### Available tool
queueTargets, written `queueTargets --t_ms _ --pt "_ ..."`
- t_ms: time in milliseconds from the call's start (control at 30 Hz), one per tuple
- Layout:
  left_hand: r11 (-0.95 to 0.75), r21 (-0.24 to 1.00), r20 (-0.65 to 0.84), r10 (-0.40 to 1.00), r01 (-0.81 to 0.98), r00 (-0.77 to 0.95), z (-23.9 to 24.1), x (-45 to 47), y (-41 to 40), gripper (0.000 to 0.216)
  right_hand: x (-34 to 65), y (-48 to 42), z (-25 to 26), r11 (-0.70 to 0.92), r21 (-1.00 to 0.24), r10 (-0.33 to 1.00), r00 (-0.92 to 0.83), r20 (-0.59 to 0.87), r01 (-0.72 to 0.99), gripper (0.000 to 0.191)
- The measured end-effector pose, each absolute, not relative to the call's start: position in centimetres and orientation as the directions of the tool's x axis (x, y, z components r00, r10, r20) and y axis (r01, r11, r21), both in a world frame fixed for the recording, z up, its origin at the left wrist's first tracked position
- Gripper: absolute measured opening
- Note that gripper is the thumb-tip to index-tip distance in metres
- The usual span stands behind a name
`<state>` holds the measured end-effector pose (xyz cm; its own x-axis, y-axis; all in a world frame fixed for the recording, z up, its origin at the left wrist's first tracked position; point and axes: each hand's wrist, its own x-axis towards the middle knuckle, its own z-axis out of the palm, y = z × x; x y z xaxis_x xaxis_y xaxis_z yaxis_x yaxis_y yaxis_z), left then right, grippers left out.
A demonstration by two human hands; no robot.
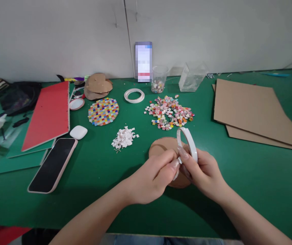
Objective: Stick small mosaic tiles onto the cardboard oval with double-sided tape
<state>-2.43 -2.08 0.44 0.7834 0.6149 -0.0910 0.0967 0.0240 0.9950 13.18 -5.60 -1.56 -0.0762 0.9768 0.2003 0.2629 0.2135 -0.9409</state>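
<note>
My right hand [204, 173] grips a thin white roll of tape [188, 142], held upright on edge. My left hand [154, 177] is closed in a pinch at the roll's lower end, fingertips on the tape's loose end. Both hands hover over a round brown cardboard disc [161, 145] lying on the green table [250, 177]. Beyond the disc lies a heap of small coloured mosaic tiles [170, 112]. A small pile of white paper scraps [124, 137] is to the left of the disc.
A round disc covered in coloured tiles [103, 111], a second tape roll [134, 95], a plastic cup of tiles [159, 79], a clear box [192, 77]. Cardboard sheets [253, 109] at right. A phone [52, 164], white case [78, 132], red board [48, 113] at left.
</note>
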Motion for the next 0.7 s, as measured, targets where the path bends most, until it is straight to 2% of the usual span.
queueTargets --t_ms 133,300,467,700 --pt "-0.024 0.990 -0.095 0.629 0.141 0.772 0.40 -2.38 -2.07 0.025 13.26 -5.65 -1.67 0.227 -0.935 0.974 -0.091 0.209 0.273 0.037" --pt "-0.021 0.988 -0.105 0.630 0.152 0.769 0.67 -2.24 -2.01 0.022 13.32 -5.58 -1.55 0.300 -0.874 0.954 -0.119 0.275 0.381 0.034" --pt "-0.080 0.963 -0.146 0.643 0.255 0.751 0.96 -2.20 -1.95 0.021 13.34 -5.50 -1.57 0.343 -0.804 0.938 -0.128 0.322 0.485 0.034" --pt "-0.128 0.948 -0.146 0.638 0.290 0.756 0.87 -2.31 -1.95 0.020 13.51 -5.54 -1.88 0.366 -0.770 0.926 -0.118 0.360 0.524 0.032"
